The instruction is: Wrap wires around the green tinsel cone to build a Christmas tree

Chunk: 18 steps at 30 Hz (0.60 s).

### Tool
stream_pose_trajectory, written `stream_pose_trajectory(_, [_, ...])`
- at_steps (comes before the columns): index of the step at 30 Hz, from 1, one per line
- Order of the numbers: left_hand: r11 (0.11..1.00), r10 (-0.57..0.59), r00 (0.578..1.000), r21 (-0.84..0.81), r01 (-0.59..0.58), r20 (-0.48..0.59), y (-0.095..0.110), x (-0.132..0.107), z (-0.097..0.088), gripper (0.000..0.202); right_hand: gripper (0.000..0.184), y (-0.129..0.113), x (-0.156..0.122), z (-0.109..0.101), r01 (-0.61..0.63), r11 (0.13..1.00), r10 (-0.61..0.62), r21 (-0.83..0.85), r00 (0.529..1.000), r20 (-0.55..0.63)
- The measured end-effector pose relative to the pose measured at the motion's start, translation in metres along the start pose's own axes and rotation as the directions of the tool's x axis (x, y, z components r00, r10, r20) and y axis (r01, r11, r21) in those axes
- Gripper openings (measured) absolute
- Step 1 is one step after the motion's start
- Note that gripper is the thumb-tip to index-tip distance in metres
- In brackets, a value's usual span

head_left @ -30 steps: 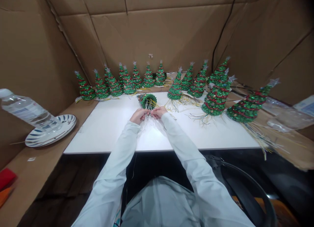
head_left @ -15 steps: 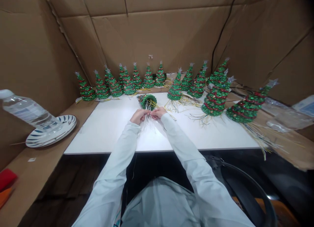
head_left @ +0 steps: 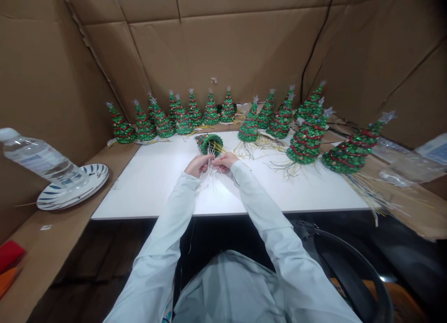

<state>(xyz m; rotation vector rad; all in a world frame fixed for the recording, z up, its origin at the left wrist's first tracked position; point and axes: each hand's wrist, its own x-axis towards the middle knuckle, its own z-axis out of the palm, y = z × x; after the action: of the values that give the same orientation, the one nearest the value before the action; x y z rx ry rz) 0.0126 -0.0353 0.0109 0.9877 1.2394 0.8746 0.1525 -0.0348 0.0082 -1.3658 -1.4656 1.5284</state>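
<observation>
A small green beaded Christmas tree (head_left: 213, 139) lies on its side on the white board (head_left: 153, 183), its hollow base facing me. White and yellow strands (head_left: 210, 174) trail out of the base toward me. My left hand (head_left: 197, 165) pinches the strands from the left, just below the base. From the right, my right hand (head_left: 225, 162) is closed on the same strands, its fingertips almost touching those of the left. Which single strands each hand grips is too fine to tell.
Several finished-looking trees (head_left: 211, 110) with star tops stand along the back and right. A leaning tree (head_left: 356, 148) trails strands over the right edge. At left, a water bottle (head_left: 45, 158) rests on striped plates (head_left: 101, 171). Cardboard walls (head_left: 244, 48) enclose the table; clear plastic bags (head_left: 405, 169) lie right.
My fingertips have shifted slightly to the left and closer to the tree's base. The tree itself stays in place.
</observation>
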Motion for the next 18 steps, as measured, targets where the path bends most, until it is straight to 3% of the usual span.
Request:
stream_pose_trajectory(5, [1.0,-0.002,0.997,-0.02,0.003,0.076,-0.001,0.005,-0.002,0.012,0.028,0.002,-0.007,0.003,-0.014,0.997,0.018,-0.082,0.999,0.05])
stream_pose_trajectory(11, [0.972,0.17,0.984,-0.156,-0.176,-0.048,-0.004,0.011,0.005,0.005,0.029,0.01,-0.001,-0.001,0.02,0.993,-0.022,-0.118,1.0,-0.018])
stream_pose_trajectory(18, [0.941,0.139,0.983,-0.293,-0.169,-0.122,-0.005,0.028,0.015,0.004,0.026,0.019,0.013,-0.004,0.081,0.976,-0.119,-0.203,0.976,-0.183])
